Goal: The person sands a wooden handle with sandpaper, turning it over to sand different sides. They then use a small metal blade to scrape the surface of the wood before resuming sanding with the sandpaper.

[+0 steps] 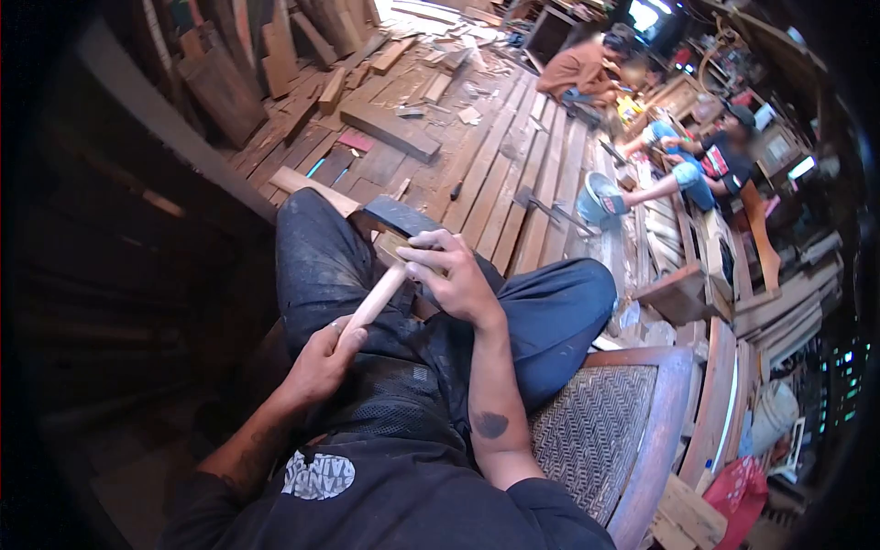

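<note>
My left hand point(328, 362) is wrapped round the lower part of a pale wooden stick point(374, 300), which slants up over my lap. At its upper end my right hand point(451, 275) has its fingers bent round a small yellowish-brown piece point(389, 246), whose kind I cannot make out. A dark, flat, blade-like piece point(400, 216) lies just beyond those fingers, between my knees. Behind its left end, a light wooden bar point(316, 189) sticks out past my knee.
A woven chair point(600, 426) stands close at my right. Planks cover the floor, with a thick beam point(390, 133), a hammer-like tool point(536, 202) and a blue bucket point(600, 198) on it. One person point(577, 73) sits at the back, another point(720, 160) at the right.
</note>
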`<state>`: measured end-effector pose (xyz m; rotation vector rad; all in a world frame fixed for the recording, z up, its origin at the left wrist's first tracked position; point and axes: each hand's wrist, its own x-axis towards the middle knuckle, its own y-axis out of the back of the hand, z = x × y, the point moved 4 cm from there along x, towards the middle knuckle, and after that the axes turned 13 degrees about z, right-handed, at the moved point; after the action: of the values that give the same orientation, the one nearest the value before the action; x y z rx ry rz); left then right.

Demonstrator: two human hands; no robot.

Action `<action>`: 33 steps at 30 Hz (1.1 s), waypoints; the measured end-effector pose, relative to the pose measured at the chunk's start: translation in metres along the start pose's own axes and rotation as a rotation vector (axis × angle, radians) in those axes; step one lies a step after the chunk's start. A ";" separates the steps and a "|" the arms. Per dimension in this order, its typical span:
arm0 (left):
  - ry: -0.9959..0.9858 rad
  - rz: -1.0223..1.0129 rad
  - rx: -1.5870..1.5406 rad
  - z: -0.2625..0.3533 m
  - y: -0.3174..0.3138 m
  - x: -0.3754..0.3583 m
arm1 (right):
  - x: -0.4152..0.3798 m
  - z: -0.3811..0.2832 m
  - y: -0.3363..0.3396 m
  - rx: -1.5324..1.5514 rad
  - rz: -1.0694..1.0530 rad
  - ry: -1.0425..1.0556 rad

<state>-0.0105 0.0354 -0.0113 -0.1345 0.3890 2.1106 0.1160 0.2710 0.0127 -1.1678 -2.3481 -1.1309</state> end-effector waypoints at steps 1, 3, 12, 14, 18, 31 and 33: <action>-0.004 0.007 -0.019 0.000 0.000 0.001 | 0.003 0.003 -0.001 -0.045 0.049 -0.056; -0.009 0.017 -0.058 0.001 -0.002 0.001 | 0.009 0.009 -0.001 -0.131 0.138 -0.158; 0.117 -0.010 -0.158 0.010 0.001 -0.005 | 0.005 0.013 0.001 -0.125 0.163 -0.160; 0.069 -0.012 -0.166 0.006 -0.001 -0.003 | 0.001 0.011 0.001 -0.130 0.158 -0.172; 0.141 -0.028 -0.158 0.003 0.000 -0.004 | -0.004 0.000 0.000 -0.070 0.093 -0.142; 0.005 0.010 0.024 0.006 -0.002 -0.002 | 0.009 0.018 -0.004 -0.099 0.160 -0.188; -0.001 0.019 0.028 0.007 -0.003 -0.002 | 0.003 0.011 -0.004 -0.096 0.103 -0.136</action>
<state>-0.0065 0.0376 -0.0045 -0.1141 0.4210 2.1233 0.1116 0.2792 0.0051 -1.4241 -2.3233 -1.1737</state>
